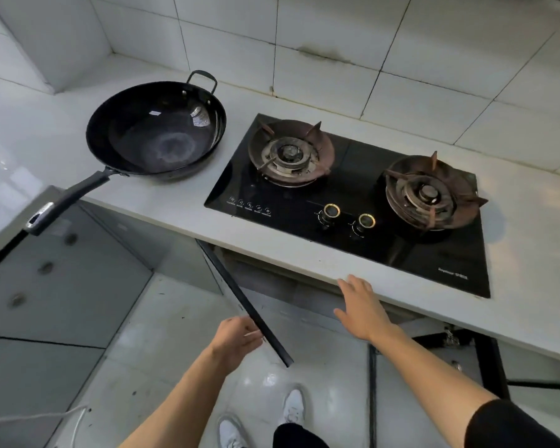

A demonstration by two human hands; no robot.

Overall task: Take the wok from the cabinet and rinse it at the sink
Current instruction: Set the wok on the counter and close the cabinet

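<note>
A black wok sits on the white countertop left of the stove, its long handle sticking out over the counter's front edge. Below the counter a cabinet door stands open, seen edge-on as a thin black strip. My left hand touches that door's top edge near its free end, fingers loosely bent against it. My right hand hovers flat, fingers straight, just under the counter's front edge in front of the open cabinet. The sink is not in view.
A black glass two-burner gas stove with rusty pan supports and two knobs fills the counter's right part. White tiled wall behind. A second cabinet door stands open at right. Grey cabinet fronts at left, tiled floor and my white shoes below.
</note>
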